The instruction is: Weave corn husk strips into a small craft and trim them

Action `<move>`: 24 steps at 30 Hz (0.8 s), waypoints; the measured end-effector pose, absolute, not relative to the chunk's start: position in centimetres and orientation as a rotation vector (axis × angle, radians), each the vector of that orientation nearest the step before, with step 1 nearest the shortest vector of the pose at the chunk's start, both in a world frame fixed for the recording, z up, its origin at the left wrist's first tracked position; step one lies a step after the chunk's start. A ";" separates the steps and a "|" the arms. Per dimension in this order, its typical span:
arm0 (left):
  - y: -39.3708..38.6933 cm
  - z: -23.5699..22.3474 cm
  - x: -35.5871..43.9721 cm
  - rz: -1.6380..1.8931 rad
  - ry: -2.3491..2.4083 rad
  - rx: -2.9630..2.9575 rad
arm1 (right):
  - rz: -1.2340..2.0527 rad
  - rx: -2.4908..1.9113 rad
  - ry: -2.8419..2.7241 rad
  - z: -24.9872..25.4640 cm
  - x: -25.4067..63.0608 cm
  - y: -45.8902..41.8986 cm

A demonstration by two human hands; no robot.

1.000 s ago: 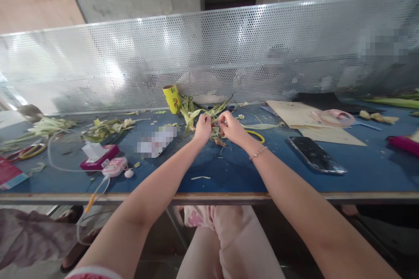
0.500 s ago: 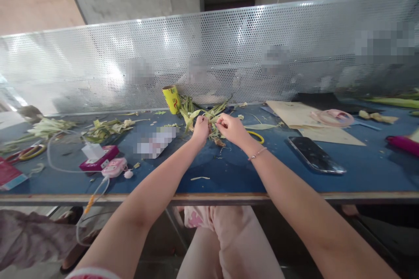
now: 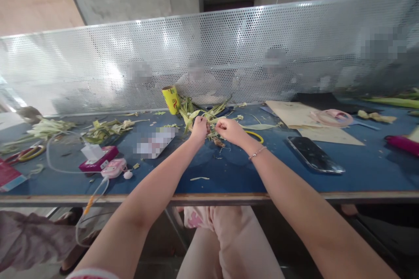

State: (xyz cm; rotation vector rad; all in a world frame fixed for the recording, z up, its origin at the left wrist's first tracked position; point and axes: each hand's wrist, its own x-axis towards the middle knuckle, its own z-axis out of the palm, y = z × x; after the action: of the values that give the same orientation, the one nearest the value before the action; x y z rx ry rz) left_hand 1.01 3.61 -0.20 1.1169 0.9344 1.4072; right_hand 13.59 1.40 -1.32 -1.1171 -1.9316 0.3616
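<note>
My left hand [image 3: 199,130] and my right hand [image 3: 228,130] are both curled shut and meet at mid-table over a small bundle of green and brown leaf strips [image 3: 213,133]. Each hand pinches part of that bundle, which rests against a pile of green leaves [image 3: 196,112] just behind. A thin bracelet circles my right wrist. A yellow ring [image 3: 255,136] lies right of my right hand on the blue table [image 3: 229,170].
A yellow can [image 3: 172,98] stands behind the leaves by the perforated metal screen [image 3: 209,52]. A phone [image 3: 314,154], cardboard sheets [image 3: 304,117] and a pink tape ring [image 3: 333,117] lie right. A pink box [image 3: 98,157], pink charger [image 3: 113,168] and leaf scraps [image 3: 104,127] lie left.
Both hands have closed from loose pinches into tighter fists and drawn slightly nearer me, keeping hold of the leaf bundle. Nothing else on the table has moved.
</note>
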 end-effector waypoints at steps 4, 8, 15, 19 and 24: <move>3.3 0.2 1.0 1.348 0.980 1.060 | 0.361 -1.100 -1.899 -1.4 13.7 1.5; 3.0 0.5 0.9 1.278 0.875 0.915 | 0.420 -1.056 -1.897 -1.4 14.0 1.5; 3.2 0.6 0.5 1.109 0.763 0.664 | 0.430 -1.049 -1.947 -1.7 14.3 1.6; 3.4 0.5 0.5 1.094 0.756 0.614 | 0.429 -1.058 -1.946 -1.8 14.2 1.8; 3.4 0.5 0.6 1.103 0.759 0.629 | 0.444 -0.977 -1.945 -1.8 14.3 1.9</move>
State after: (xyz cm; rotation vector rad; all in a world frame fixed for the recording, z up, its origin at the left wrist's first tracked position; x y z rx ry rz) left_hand 0.58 3.45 0.48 0.6295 0.7588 1.1035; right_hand 14.27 1.89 -1.76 -0.9770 -1.9446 0.4439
